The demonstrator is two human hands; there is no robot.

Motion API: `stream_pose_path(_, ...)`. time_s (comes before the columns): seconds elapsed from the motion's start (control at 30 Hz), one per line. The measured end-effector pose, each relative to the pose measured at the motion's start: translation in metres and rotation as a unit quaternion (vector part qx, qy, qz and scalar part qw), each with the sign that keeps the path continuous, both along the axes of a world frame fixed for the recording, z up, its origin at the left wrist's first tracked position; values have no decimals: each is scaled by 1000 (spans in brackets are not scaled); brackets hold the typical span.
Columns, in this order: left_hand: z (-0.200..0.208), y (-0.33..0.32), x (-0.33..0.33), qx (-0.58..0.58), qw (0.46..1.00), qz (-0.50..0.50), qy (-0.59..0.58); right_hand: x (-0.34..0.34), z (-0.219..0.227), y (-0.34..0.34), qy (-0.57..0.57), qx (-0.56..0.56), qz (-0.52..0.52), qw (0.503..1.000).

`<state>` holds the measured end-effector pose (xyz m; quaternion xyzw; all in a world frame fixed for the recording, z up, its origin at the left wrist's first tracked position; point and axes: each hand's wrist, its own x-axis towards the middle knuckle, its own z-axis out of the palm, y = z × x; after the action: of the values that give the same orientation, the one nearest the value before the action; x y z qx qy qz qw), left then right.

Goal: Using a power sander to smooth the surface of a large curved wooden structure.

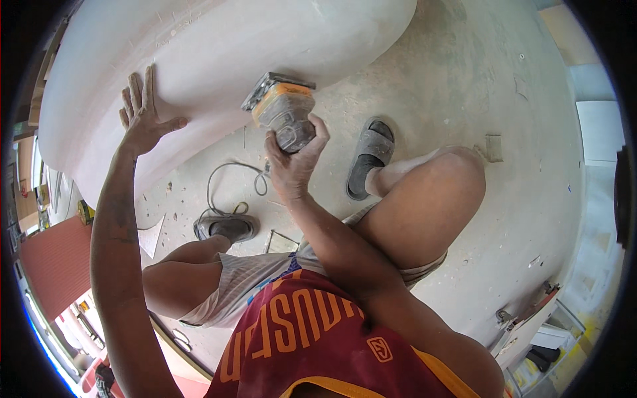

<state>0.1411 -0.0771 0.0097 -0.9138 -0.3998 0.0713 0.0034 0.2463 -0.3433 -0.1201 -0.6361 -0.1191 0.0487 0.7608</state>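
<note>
A large, smooth, curved white-grey panel (265,40) with dusty smears fills the upper left. Flat against it at the left lies my left hand (141,118), fingers spread. My right hand (296,159) is wrapped around an electric sander (286,116) with an orange and dark grey body, coated in dust. The sander's flat pad faces up toward the panel's lower side; whether it touches is hard to tell. A grey cord (211,186) loops on the floor below the sander.
My feet in grey slides (376,142) stand on the dusty concrete floor (511,205). A thin white offcut (151,237) lies near my left leg. Red corrugated sheeting (56,268) and clutter line the left. White panels (597,132) and a metal-framed stand (531,325) are at the right.
</note>
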Motion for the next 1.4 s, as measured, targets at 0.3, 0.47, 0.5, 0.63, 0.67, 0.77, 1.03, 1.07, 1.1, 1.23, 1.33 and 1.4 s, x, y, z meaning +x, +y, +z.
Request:
stream_pose_path(0.3,-6,3,-6,16,999,-22,-27,93,0,-28,117,-4,-126,985)
stream_pose_path(0.47,-6,1,-7,12,999,-21,-40,104,-5,-31,176,39,-137,974)
stream_pose_path(0.5,-5,0,-7,10,999,-19,-40,92,-8,-30,189,61,-113,974)
stream_pose_path(0.63,-6,1,-10,21,998,-35,-48,40,-14,-17,229,127,-31,965)
stream_pose_path(0.67,-7,1,-7,20,998,-39,-49,31,-26,-14,228,126,-35,965)
stream_pose_path(0.77,-5,0,-5,15,999,-30,-32,11,-40,-5,160,87,-19,983)
stream_pose_path(1.03,-3,-1,-3,16,999,-28,-27,7,-19,-7,180,98,-1,979)
stream_pose_path(1.07,-3,-1,-3,16,999,-29,-26,8,-19,-7,181,98,-3,979)
stream_pose_path(1.1,-2,-2,-2,12,1000,-19,-20,9,-19,-7,188,100,-8,977)
stream_pose_path(1.23,-2,0,-1,6,1000,-13,-16,15,-22,-8,148,62,-25,987)
stream_pose_path(1.33,-1,-1,-1,5,1000,-13,-12,18,-15,-12,172,77,-14,982)
stream_pose_path(1.4,0,-2,0,5,1000,-11,-11,21,-14,-13,176,77,-13,981)
